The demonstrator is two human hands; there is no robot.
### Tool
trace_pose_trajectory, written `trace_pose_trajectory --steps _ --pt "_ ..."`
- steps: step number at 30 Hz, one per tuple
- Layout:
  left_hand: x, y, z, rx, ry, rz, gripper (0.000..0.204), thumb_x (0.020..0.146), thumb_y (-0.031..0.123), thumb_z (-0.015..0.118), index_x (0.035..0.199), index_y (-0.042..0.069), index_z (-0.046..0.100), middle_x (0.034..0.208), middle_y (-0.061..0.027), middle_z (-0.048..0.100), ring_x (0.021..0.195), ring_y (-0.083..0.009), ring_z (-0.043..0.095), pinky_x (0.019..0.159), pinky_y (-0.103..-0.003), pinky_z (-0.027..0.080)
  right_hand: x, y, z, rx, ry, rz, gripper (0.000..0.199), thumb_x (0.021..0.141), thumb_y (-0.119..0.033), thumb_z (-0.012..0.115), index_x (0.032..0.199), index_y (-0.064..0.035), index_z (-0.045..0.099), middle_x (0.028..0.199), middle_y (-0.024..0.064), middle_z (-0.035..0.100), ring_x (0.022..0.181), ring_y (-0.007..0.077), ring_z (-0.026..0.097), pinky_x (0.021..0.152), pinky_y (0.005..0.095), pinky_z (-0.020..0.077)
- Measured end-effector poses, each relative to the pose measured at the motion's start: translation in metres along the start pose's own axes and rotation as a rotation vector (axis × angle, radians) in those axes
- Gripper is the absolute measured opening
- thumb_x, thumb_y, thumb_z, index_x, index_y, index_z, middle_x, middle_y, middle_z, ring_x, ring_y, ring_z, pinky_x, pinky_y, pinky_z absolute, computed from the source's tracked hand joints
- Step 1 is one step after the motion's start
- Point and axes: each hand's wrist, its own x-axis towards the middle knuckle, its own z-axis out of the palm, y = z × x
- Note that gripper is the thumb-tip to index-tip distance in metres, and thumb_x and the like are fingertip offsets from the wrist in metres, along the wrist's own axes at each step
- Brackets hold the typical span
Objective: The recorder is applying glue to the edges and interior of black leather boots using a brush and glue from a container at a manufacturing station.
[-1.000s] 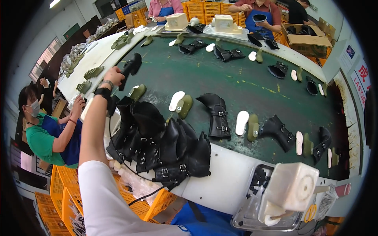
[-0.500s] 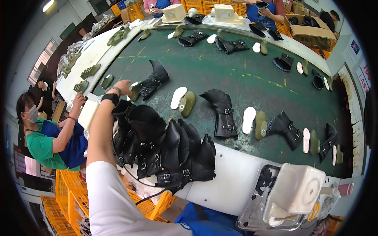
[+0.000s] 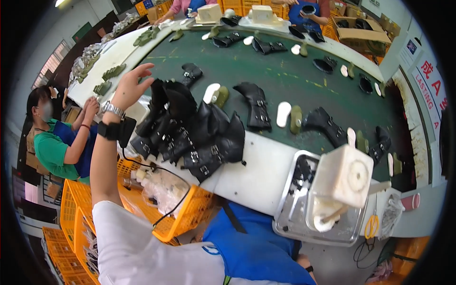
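Note:
My left hand (image 3: 133, 85), with a metal watch and a black wrist device, is raised at the left end of the bench. Its fingers are apart and nothing shows in it. Just right of it stands a crowded pile of black buckled boot uppers (image 3: 204, 128) on the white bench edge. The thumb comes close to the nearest upper; whether it touches cannot be told. Behind the pile lie a white insole (image 3: 211, 92) and an olive sole (image 3: 221, 97). Of my right arm only a bit with a dark band shows at the lower edge (image 3: 304, 261); its fingers are hidden.
A green conveyor belt (image 3: 213, 61) carries more boot uppers, insoles and soles. To the right, a clear tray (image 3: 285, 209) holds black scraps and a cream container (image 3: 344, 173), near yellow scissors (image 3: 372, 226). Orange crates (image 3: 190, 213) stand below. A co-worker (image 3: 59, 142) stands at left.
My left hand has drawn back from over the belt to the left of the pile. The view has shifted, and the co-worker's hands at left have come together.

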Motion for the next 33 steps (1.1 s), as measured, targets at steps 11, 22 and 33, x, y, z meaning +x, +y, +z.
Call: trace_pose_trajectory --steps 11,22,33 --pt "-0.142 0.161 0.152 0.175 -0.063 0.195 0.074 0.052 0.015 0.075 0.119 0.010 0.046 0.121 -0.0140 0.043 0.121 -0.0351 0.031 0.098 -0.047 0.029 -0.014 0.001 0.011 0.111 0.249 0.016 0.015 0.067 -0.017 0.060 0.074 -0.0047 0.065 0.079 0.0141 0.064 0.076 0.0291 0.063 0.067 0.0377 0.0505" --pt "-0.133 0.151 0.184 0.382 -0.019 0.163 0.084 0.052 0.019 0.077 0.127 0.012 0.039 0.120 -0.0141 0.046 0.125 -0.0350 0.026 0.102 -0.051 0.019 0.000 0.012 0.035 -0.031 0.374 -0.153 0.012 0.071 -0.014 0.057 0.071 -0.0057 0.066 0.075 0.0132 0.064 0.074 0.0269 0.063 0.065 0.0351 0.0496" --pt "-0.124 0.150 0.143 -0.078 0.334 0.116 0.040 0.059 0.005 0.067 0.097 0.003 0.054 0.096 -0.0131 0.058 0.090 -0.0293 0.056 0.076 -0.034 0.046 -0.021 0.005 -0.001 0.219 0.061 -0.137 0.026 0.076 -0.021 0.055 0.086 0.0019 0.062 0.088 0.0243 0.060 0.087 0.0406 0.056 0.072 0.0433 0.0468"
